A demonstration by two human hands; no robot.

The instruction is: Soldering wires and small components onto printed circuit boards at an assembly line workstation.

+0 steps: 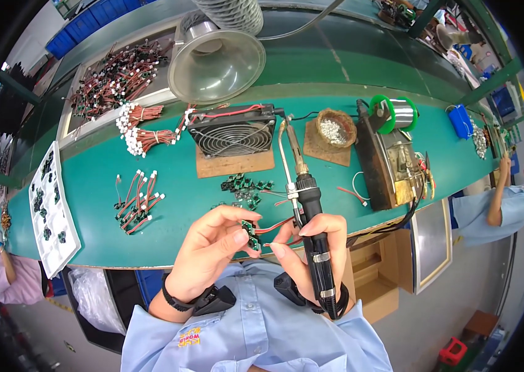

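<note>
My left hand [209, 251] pinches a small green circuit board [251, 235] between thumb and fingers, close to the bench's near edge. A black soldering iron [311, 208] is gripped in my right hand [327, 242], its metal tip pointing away from me, with a thin metal feed tube [286, 161] clamped alongside. Red wires [280, 225] run from the board toward my right hand, and a loose wire end lies by the right thumb and fingertips. Just beyond my hands, a cluster of small circuit boards [246, 184] lies on the green mat [181, 214].
A fan [232, 133] on a wooden board stands behind, below a fume funnel [216, 65]. Right are a bowl of pellets [335, 129] and a solder spool [393, 114]. Left lie wired boards [138, 208], bundled cables [144, 139] and a white tray [54, 214]. Co-workers sit at both sides.
</note>
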